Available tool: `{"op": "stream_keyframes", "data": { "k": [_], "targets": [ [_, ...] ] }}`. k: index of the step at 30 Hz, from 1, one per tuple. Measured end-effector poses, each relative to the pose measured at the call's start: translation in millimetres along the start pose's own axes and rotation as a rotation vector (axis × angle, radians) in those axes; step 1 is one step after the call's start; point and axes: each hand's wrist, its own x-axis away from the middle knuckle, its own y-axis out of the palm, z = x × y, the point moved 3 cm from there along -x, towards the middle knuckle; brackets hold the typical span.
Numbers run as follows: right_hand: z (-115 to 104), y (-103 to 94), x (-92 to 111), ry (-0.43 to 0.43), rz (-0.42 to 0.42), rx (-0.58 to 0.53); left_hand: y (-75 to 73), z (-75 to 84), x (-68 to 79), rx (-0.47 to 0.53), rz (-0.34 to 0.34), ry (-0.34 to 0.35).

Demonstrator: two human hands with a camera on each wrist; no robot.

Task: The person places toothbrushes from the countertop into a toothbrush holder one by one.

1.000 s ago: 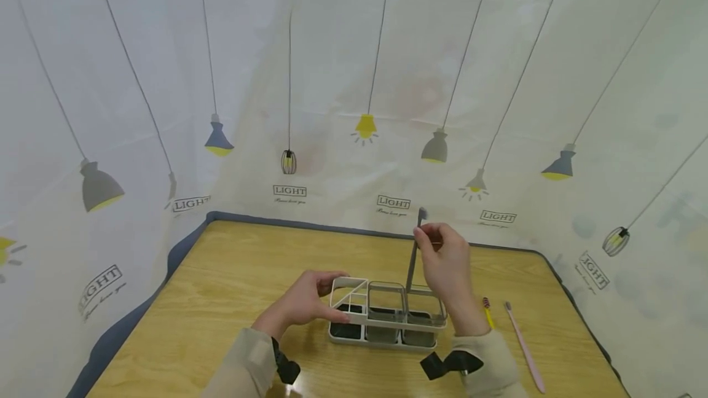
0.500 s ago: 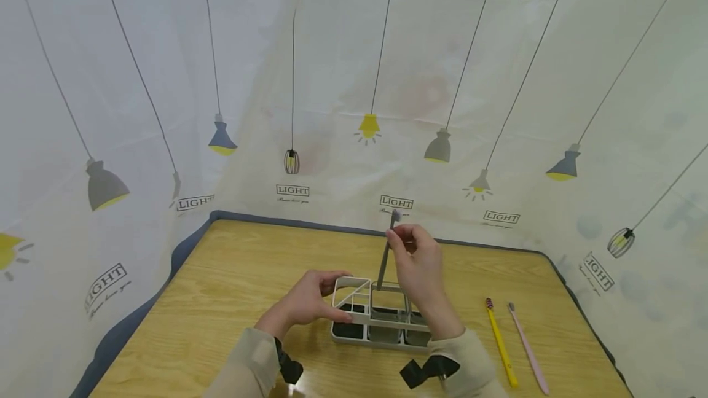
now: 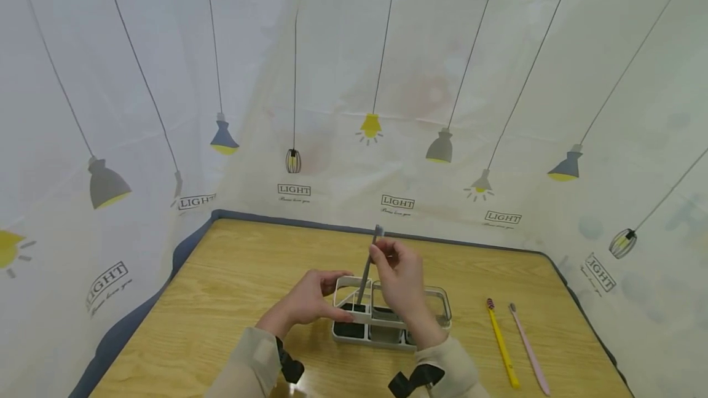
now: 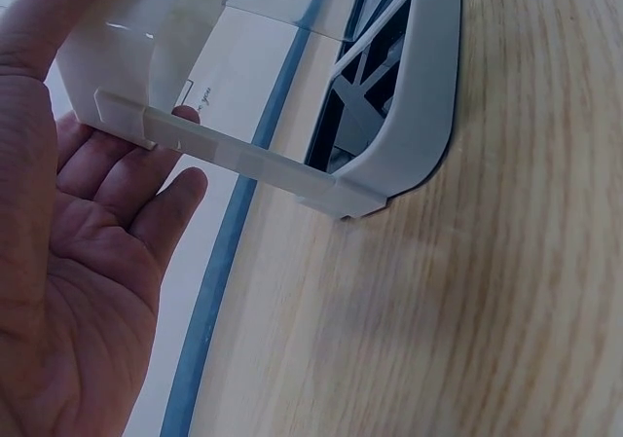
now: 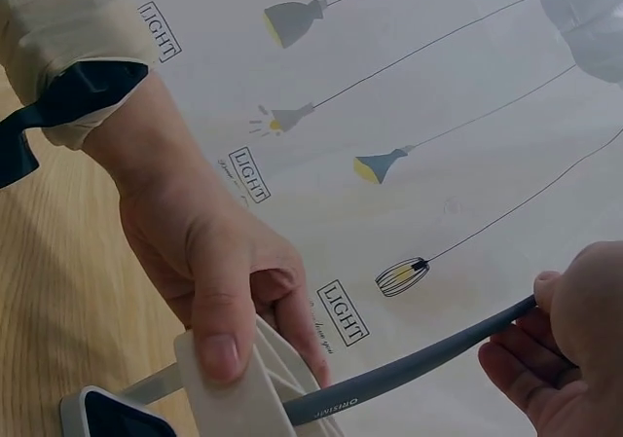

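Observation:
A white toothbrush holder (image 3: 381, 322) stands on the table with a divided section at its left end and clear greyish cups (image 3: 442, 300) beside it. My left hand (image 3: 303, 298) grips that left end, thumb in front and fingers behind; the left wrist view shows its plastic edge bar (image 4: 243, 160) near the fingers. Between thumb and fingertips, my right hand (image 3: 402, 278) pinches a dark grey toothbrush (image 3: 365, 275) close below its head. The brush leans slightly, head up, and its handle's lower end is inside the divided section. In the right wrist view, the handle (image 5: 409, 367) passes into a slot.
To the right of the holder lie a yellow toothbrush (image 3: 503, 346) and a pink toothbrush (image 3: 529, 349), side by side on the wooden table (image 3: 249, 263). A pale curtain (image 3: 332, 78) printed with lamps hangs behind the table's far edge.
My right hand has carried the grey toothbrush leftward from above the right cup, past the middle cup, then down into the left divided section. My left hand keeps its grip on the holder.

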Motion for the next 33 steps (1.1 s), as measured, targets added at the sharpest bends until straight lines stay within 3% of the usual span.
{"op": "stream_keyframes", "data": {
  "k": [5, 15, 21, 28, 33],
  "targets": [
    [12, 3.9, 9, -0.002, -0.027, 0.011, 0.7, 0.7, 0.6, -0.02, 0.01, -0.012],
    [36, 15.8, 28, -0.086, -0.055, 0.045, 0.3, 2.4, 2.2, -0.033, 0.009, -0.012],
    [42, 19.7, 34, -0.046, -0.083, 0.067, 0.2, 0.4, 2.3, -0.033, 0.009, -0.012],
    [46, 22.3, 38, -0.062, -0.101, 0.13, 0.1, -0.5, 0.9, -0.048, 0.013, -0.009],
    [44, 20.8, 39, -0.028, -0.157, 0.179, -0.2, 0.5, 0.2, -0.034, 0.007, 0.003]
  ]
}}
